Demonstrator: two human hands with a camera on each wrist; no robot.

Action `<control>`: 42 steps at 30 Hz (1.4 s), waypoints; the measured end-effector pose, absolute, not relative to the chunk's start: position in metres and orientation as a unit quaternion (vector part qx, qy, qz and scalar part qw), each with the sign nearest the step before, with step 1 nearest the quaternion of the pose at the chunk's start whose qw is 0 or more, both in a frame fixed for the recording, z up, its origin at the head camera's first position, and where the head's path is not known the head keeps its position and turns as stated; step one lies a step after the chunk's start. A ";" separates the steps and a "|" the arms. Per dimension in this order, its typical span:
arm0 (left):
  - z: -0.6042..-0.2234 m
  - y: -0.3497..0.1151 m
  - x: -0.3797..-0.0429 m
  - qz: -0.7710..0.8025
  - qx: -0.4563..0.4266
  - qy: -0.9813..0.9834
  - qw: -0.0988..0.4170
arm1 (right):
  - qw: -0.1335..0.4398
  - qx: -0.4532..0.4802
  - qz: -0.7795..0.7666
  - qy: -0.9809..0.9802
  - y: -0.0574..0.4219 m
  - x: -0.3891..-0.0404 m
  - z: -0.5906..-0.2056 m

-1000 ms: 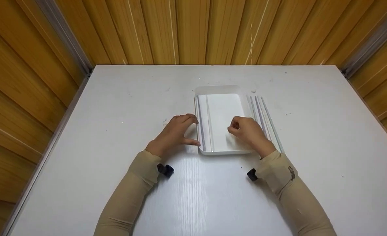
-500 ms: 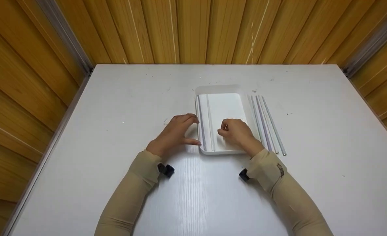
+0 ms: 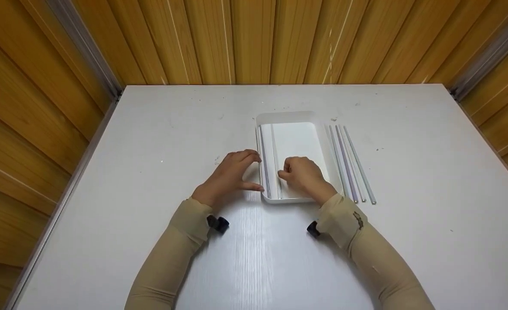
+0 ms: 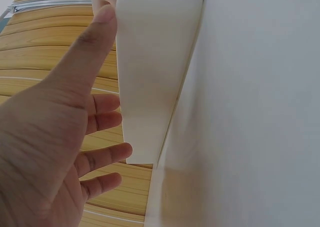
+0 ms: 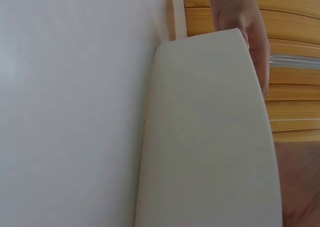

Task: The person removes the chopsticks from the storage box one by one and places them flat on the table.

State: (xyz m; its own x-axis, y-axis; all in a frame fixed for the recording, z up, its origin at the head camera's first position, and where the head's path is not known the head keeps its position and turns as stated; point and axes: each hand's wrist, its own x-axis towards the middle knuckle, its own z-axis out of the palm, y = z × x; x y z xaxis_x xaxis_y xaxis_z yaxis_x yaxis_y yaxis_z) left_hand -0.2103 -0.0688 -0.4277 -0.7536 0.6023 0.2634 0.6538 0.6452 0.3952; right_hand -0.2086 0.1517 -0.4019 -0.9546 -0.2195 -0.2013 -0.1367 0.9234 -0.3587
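Observation:
A white rectangular tray (image 3: pixel 295 200) lies on the table, with a thin purple rod (image 3: pixel 264 150) and a thin clear rod (image 3: pixel 274 142) lengthwise along its left side. My left hand (image 3: pixel 230 174) is at the tray's left wall, thumb and fingers spread; in the left wrist view the fingertips (image 4: pixel 120 151) reach the wall. Over the tray my right hand (image 3: pixel 303 174) is lowered with its fingers curled, the fingertips right at the clear rod. I cannot tell whether it pinches anything. In the right wrist view the tray wall (image 5: pixel 210 137) hides most of this hand.
Several thin rods (image 3: pixel 348 163), whitish, purple and greenish, lie side by side on the table just right of the tray. A wood-look panel wall (image 3: pixel 254 43) stands behind the white table (image 3: pixel 168 129), with more panels at both sides.
My right hand has moved left across the tray, from its right side to the clear rod, fingers still curled. The left hand and the tray have stayed in place.

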 end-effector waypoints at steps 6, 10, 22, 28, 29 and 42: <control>-0.428 -0.068 -0.210 -0.241 -0.345 -0.906 0.052 | 0.131 -0.095 -0.158 0.974 0.144 -0.208 -0.406; -0.429 -0.068 -0.210 -0.241 -0.351 -0.903 0.057 | 0.137 -0.096 -0.147 0.975 0.141 -0.208 -0.409; -0.430 -0.068 -0.211 -0.236 -0.354 -0.903 0.063 | 0.125 -0.102 -0.117 0.980 0.136 -0.209 -0.412; -0.429 -0.068 -0.213 -0.237 -0.353 -0.903 0.062 | 0.127 -0.109 -0.107 0.980 0.135 -0.211 -0.411; -0.429 -0.068 -0.214 -0.238 -0.354 -0.903 0.061 | 0.128 -0.109 -0.108 0.980 0.135 -0.211 -0.411; -0.431 -0.069 -0.214 -0.240 -0.357 -0.901 0.065 | 0.124 -0.095 -0.144 0.977 0.142 -0.212 -0.411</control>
State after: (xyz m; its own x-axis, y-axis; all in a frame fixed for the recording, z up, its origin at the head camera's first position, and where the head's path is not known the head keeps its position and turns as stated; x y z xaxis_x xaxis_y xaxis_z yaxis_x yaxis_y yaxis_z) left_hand -0.2139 -0.0686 -0.4306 -0.7370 0.6111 0.2887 0.6738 0.6309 0.3848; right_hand -0.2120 0.1422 -0.4110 -0.9516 -0.2205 -0.2143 -0.1495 0.9407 -0.3045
